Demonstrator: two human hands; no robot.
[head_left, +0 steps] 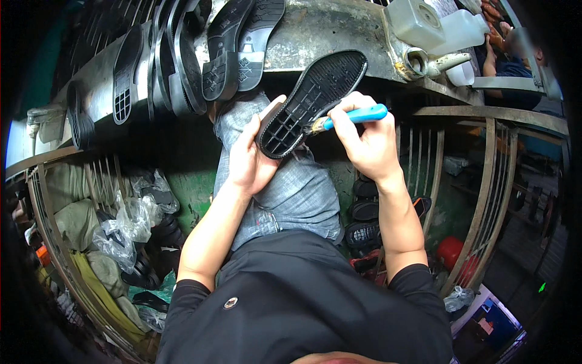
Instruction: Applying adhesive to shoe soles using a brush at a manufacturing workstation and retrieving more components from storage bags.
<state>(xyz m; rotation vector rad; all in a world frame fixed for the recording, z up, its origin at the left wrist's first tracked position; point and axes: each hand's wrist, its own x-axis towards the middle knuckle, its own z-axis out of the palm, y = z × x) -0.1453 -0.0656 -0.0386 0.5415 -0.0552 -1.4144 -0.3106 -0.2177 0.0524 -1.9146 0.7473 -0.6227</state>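
Observation:
A black shoe sole [325,82] lies tilted in my left hand [251,156], its ribbed and gridded inner side facing up. The fingers and thumb of that hand grip the heel end from the left, above my lap. My right hand [370,139] is closed around a brush [357,115] with a blue handle. The bristles touch the sole's right edge near the heel grid. Just beyond, more black soles [221,76] lean in a row along the edge of a worn bench [327,27].
At the bench's right stand a translucent plastic jug [415,24], a dirty metal pot [416,60] and a pale bottle [461,29]. Metal racks flank me; the left one holds plastic bags [130,224] and cloth. Shoes [364,209] lie low on the right. Another person's arm [490,57] shows at the far right.

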